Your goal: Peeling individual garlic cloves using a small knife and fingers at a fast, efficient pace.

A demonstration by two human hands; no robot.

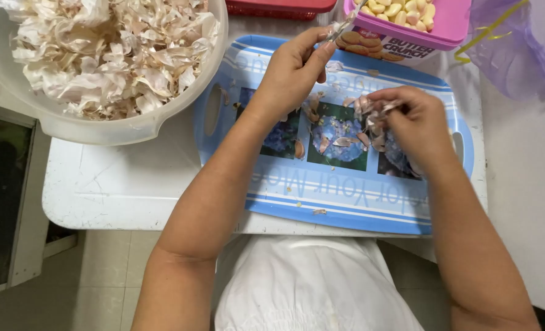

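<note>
Left hand (294, 70) pinches a small knife (346, 26), blade raised toward the pink box (447, 27) of peeled cloves (401, 9). Right hand (416, 125) is closed on a garlic piece (370, 109) with loose skin, over the blue tray (346, 208). Scattered peels (340, 142) lie on the tray. A white bowl (101, 129) of skins (107, 49) stands far left.

Small white table (119, 196) with rounded corners, pale tiled floor (95, 288) beneath, dark glass panel (0, 196) at left, soft even light

Blue rectangular plastic tray (358, 211): left hand (291, 73) gripping small knife (345, 26); right hand (416, 125) pinching papery garlic skins (370, 110). Adjacent: white bowl of peelings (110, 52), pink tub of peeled cloves (447, 24).
</note>
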